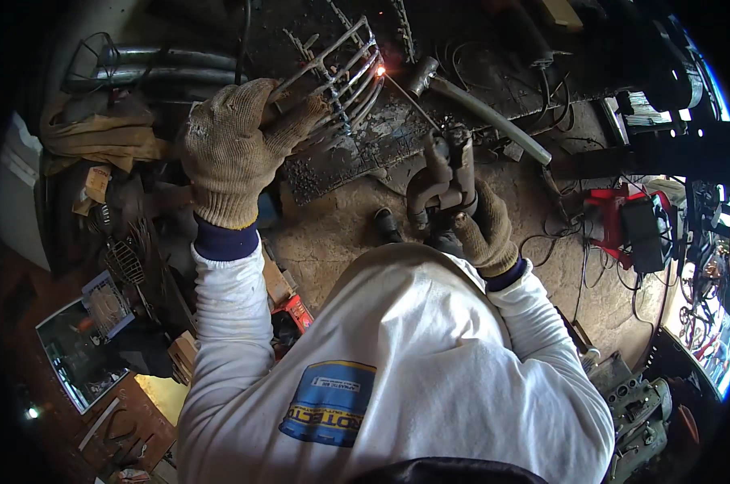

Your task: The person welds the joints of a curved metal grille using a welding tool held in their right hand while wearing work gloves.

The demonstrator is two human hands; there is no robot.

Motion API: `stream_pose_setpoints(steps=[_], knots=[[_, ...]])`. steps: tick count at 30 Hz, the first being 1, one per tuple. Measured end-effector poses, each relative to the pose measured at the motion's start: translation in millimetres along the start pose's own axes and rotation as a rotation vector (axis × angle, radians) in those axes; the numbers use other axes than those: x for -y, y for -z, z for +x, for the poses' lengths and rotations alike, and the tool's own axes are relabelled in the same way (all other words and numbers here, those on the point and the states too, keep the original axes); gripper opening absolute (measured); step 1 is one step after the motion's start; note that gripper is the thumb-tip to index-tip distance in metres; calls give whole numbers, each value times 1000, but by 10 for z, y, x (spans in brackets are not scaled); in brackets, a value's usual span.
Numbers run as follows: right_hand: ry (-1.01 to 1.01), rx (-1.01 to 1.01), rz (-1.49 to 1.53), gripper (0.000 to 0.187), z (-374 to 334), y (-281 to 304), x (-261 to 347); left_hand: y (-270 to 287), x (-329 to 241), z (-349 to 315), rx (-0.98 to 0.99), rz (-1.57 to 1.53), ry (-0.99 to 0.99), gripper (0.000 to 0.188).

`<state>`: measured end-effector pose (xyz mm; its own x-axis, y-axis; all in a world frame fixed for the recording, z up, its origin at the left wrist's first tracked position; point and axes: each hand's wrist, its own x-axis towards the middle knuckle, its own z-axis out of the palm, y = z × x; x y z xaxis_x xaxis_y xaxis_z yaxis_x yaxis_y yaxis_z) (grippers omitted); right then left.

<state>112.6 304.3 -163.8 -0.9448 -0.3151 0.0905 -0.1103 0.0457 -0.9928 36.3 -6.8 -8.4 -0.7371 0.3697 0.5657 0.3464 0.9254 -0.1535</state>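
Observation:
My left hand (234, 153), in a tan knit glove, grips the near left end of a metal grate (350, 85) made of curved parallel bars. The grate is held tilted over the dark workbench (312, 173). My right hand (492, 230), gloved the same way, is closed round a welding electrode holder (452, 173). From its jaws a thin welding rod (411, 100) runs up and left to the grate's right side. At the rod's tip a bright orange-red spot glows against the bars.
A hammer (490, 113) lies on the bench right of the rod. Metal tubes (167, 64) and a brown cloth (103, 133) are at the left. Cables trail over the floor (558, 266) near a red stool (607, 222). A wire brush-like metal strip (404, 28) lies at the back.

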Motion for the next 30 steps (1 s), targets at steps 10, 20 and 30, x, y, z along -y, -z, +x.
stream_pose_setpoints(steps=[10, 20, 30], knots=[[-251, 103, 1060, 48, 62, -72, -68, -61, 78, -73, -32, -36, 26, 48], [50, -111, 22, 59, 0, 69, -44, -88, 56, -9, -9, -61, 67, 53], [78, -75, -190, 64, 34, 9, 1, -68, 52, -7, 19, -72, 73, 51]])
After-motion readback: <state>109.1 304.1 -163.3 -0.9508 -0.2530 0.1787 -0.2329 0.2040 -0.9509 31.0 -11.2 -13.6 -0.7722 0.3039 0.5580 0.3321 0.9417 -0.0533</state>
